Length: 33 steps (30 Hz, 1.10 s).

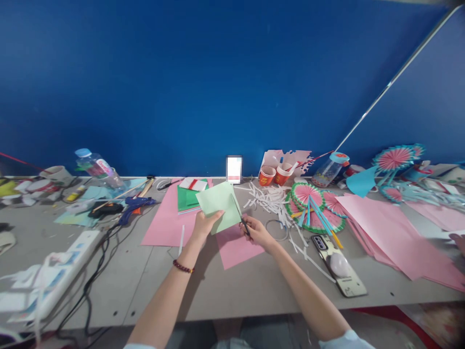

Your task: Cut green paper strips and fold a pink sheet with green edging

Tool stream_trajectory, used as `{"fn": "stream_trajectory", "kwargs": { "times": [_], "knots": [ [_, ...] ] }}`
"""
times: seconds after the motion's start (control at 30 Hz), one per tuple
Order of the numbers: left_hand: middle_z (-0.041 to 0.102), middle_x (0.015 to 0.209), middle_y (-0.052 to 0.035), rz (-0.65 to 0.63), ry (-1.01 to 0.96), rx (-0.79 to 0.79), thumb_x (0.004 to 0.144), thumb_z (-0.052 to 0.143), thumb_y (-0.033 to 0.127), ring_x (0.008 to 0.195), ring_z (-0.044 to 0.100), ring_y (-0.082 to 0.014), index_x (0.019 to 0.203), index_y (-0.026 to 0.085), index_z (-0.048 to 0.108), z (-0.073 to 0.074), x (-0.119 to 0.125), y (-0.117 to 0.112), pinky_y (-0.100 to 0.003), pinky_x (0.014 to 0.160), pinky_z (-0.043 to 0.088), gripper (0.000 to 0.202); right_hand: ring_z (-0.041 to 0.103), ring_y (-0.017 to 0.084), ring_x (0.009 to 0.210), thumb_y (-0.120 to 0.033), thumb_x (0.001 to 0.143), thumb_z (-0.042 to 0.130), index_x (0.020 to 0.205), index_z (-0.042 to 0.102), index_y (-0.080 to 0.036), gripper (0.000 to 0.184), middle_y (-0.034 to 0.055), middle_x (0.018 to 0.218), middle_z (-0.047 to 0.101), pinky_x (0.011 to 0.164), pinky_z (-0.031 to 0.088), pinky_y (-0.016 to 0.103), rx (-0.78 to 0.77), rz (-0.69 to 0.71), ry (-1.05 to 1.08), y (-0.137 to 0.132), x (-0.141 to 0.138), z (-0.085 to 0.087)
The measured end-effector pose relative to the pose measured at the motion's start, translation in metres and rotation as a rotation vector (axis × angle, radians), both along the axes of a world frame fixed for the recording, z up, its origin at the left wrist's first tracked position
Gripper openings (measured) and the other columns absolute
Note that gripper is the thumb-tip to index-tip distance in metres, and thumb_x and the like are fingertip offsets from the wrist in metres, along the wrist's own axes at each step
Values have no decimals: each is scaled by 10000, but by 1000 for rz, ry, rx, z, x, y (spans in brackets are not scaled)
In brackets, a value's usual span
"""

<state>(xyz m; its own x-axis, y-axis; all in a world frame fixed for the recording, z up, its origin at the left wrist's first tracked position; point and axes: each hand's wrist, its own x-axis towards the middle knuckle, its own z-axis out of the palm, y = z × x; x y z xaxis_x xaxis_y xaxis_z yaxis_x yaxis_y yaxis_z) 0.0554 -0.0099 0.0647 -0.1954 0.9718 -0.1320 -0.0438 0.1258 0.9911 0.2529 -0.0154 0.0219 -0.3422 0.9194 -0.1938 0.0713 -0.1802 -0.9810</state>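
Observation:
My left hand [206, 225] grips a light green sheet of paper [220, 203] by its lower left part, thumb on top. The sheet is held up off the table, tilted. In my right hand [257, 231] is a pair of dark-handled scissors [240, 216], its fingers wrapped round the handles. The blades lie along the right edge of the green sheet; whether they are parted I cannot tell. Beneath the hands, a pink sheet [238, 247] rests on the table, partly hidden by the green paper.
Paper strips [271, 199], paper cups [267, 175] and pink-and-green paper fans [308, 198] lie behind and right. A phone [350, 281] and pink sheets [392, 228] are at right. At left are a glue gun [132, 207], a power strip [69, 266] and cables. A blue wall [181, 87] stands behind.

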Motion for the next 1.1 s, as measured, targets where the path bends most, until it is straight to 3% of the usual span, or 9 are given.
{"fn": "stream_trajectory", "kwargs": {
  "times": [0.7, 1.1],
  "knots": [
    [734, 887, -133, 2, -9, -2, 558, 818, 340, 838, 693, -287, 848, 109, 721, 2, -1, -1, -333, 695, 558, 383, 379, 34, 366, -519, 747, 574, 779, 501, -190, 339, -53, 583, 535, 302, 254, 146, 31, -36, -50, -1, 0, 3],
    [729, 902, -152, -9, -13, -1, 574, 805, 362, 839, 689, -293, 882, 83, 712, -4, -2, 2, -335, 687, 547, 426, 366, 33, 346, -478, 748, 575, 748, 511, -185, 300, -58, 564, 539, 286, 257, 155, 45, -41, -86, -1, 2, 6]
  ]
}}
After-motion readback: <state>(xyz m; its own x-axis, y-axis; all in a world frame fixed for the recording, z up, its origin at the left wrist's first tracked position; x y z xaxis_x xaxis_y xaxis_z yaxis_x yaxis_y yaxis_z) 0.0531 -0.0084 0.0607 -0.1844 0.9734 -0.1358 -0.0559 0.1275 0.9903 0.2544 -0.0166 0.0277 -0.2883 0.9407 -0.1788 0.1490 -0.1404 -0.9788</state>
